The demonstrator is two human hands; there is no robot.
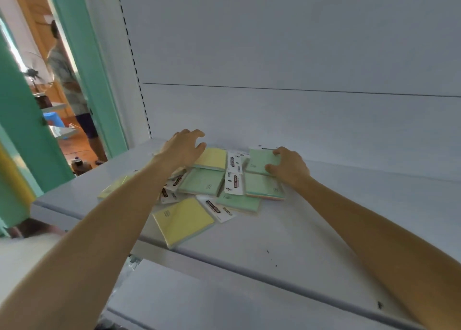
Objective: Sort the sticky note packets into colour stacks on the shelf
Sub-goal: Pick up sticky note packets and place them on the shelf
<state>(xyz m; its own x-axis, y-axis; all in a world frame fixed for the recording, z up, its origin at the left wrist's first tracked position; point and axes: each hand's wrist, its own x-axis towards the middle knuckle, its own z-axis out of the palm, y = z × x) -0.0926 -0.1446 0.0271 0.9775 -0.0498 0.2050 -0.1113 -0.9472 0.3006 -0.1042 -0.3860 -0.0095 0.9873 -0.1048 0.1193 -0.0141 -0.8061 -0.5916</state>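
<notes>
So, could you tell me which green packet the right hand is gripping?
The rearmost green packet, at the back right. The right hand grips its right edge; the other green packets lie nearer the front, not held.

Soft, even, slightly cool light falls on the white shelf [311,217], with no glare on its surface. The brightest spot is the doorway [57,130] left of the shelf, where a streak at its upper part is blown out to white. The back panel [274,43] above the shelf dims to grey toward the top. Shadows under the packets are faint and soft-edged. The whole picture is soft, and the label print is unreadable. The left hand [182,147] smears slightly, while the right hand [290,166] and the green sticky note packet [260,160] it grips look sharper. Wide-angle distortion bows the slotted upright [134,62] and stretches both forearms below the shelf.
</notes>
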